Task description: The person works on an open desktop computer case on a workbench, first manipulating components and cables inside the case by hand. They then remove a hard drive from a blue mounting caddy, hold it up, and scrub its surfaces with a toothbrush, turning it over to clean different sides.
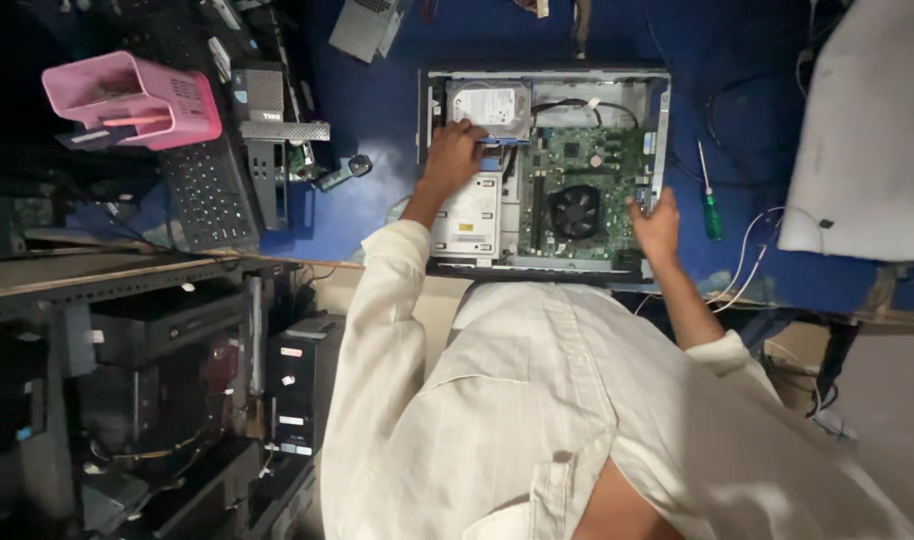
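Head view: one open grey metal desktop computer case (543, 170) lies flat on the blue surface (377, 110), its lid off. Inside it show one silver hard drive (490, 107), one pale optical drive box (468, 215), one green circuit board (585, 190) and one round black cooling fan (575, 212).

The left hand (453, 152) lies with bent fingers on the near edge of the hard drive, touching it; whether it grips the drive cannot be told. The right hand (657, 226) rests spread on the right rim of the case, fingers loose, clasping nothing.

Just right of the case lies one green-handled screwdriver (710, 205). Well left of it stand one pink plastic basket (137, 100) and one black perforated case panel (205, 190). One white sheet (867, 140) covers the far right.
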